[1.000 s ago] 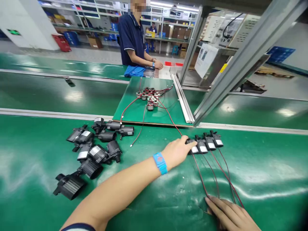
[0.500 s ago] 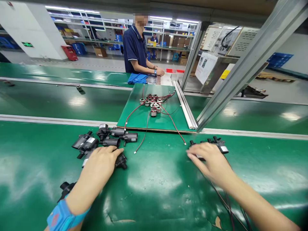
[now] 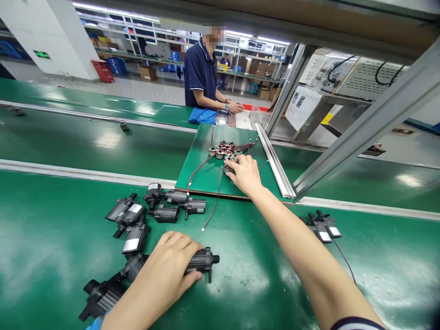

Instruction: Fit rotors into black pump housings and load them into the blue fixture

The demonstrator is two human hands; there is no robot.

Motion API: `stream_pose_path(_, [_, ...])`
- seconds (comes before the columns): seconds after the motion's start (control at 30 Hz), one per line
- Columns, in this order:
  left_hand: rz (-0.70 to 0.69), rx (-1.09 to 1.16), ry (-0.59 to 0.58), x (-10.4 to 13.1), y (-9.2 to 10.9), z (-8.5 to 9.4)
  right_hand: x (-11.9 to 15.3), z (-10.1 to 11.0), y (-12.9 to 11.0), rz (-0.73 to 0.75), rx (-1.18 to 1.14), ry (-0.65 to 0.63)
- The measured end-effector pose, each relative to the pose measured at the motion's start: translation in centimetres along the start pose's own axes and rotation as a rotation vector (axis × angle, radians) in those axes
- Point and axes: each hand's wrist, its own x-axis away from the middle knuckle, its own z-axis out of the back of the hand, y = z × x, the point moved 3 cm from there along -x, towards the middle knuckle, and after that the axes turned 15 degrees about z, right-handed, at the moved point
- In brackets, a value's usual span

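My left hand (image 3: 172, 266) is wrapped round a black ribbed pump (image 3: 201, 260) low over the green bench, its nozzle end pointing right. On the raised green board, my right hand (image 3: 244, 173) has thumb and fingers at a small round motor (image 3: 227, 168) at the near edge of a cluster of motors (image 3: 223, 149) with red and black wires. More black pumps (image 3: 135, 238) lie left of and behind my left hand. A few others (image 3: 323, 228) rest at the right, one with a dark wire.
A metal post (image 3: 360, 123) slants up at the right, beside white rails (image 3: 275, 160) along the board's edge. Across the bench (image 3: 68, 206) a person in a dark shirt (image 3: 201, 73) stands near a blue cloth (image 3: 202, 115) and red trays (image 3: 256, 108).
My right hand has moved from the right-hand pumps to the motors on the board. My left hand has come nearer and rightward, now with a pump in it. The view has shifted slightly.
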Motion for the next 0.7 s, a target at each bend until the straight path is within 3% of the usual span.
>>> stream_pose_path(0.13, [0.006,0.316,0.044,0.4,1.7,-0.3,0.8,-0.6,0.2,-0.041,-0.052,0.044])
stream_pose_path(0.27, [-0.013,0.585,-0.029,0.9,3.6,-2.0,2.0,-1.1,0.1,-0.069,-0.090,0.024])
stream_pose_path(0.4, [-0.073,0.572,-0.086,1.4,5.0,-3.8,2.1,-2.3,-0.3,-0.286,-0.102,0.023])
stream_pose_path(0.5, [-0.123,0.619,-0.123,1.3,5.5,-4.3,1.7,-3.1,-0.5,-0.426,-0.233,0.161])
stream_pose_path(0.6, [-0.120,0.655,-0.125,1.0,5.4,-4.2,1.5,-3.3,-0.5,-0.423,-0.442,0.276])
stream_pose_path(0.7, [-0.080,0.654,-0.097,0.6,5.0,-4.1,2.4,-2.0,-0.1,-0.358,-0.522,0.307])
